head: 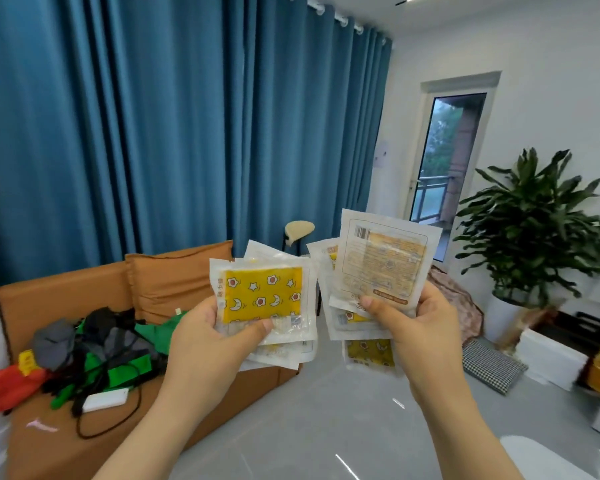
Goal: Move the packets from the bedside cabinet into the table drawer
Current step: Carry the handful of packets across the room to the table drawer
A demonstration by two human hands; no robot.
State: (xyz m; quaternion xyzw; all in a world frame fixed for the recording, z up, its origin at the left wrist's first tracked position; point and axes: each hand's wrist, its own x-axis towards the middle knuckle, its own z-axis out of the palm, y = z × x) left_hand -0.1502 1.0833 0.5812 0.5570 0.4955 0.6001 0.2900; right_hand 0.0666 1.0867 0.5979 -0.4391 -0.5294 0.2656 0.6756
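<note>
A fanned stack of flat, clear-and-white plastic packets point(264, 296) sits gripped in the left hand point(201, 337), the front one showing a yellow pad printed with stars, moons and flowers. A second packet stack point(381, 265) stands upright, pinched in the right hand point(420, 327). Its front packet shows its back, with a barcode and printed text.

This is a home, and it looks like a living room. Beyond the left hand point(208, 337) a tan sofa point(174, 282) is strewn with clothes point(94, 344) and a black cable point(84, 431), and full-length blue curtains point(153, 133) hang behind it. Past the right hand point(423, 327) a glazed door point(444, 161) gives onto a balcony railing point(430, 195). A large potted plant point(530, 223) stands by the white wall point(551, 64), and a checked cushion point(492, 368) lies on the grey tiled floor point(326, 410) beside that hand.
</note>
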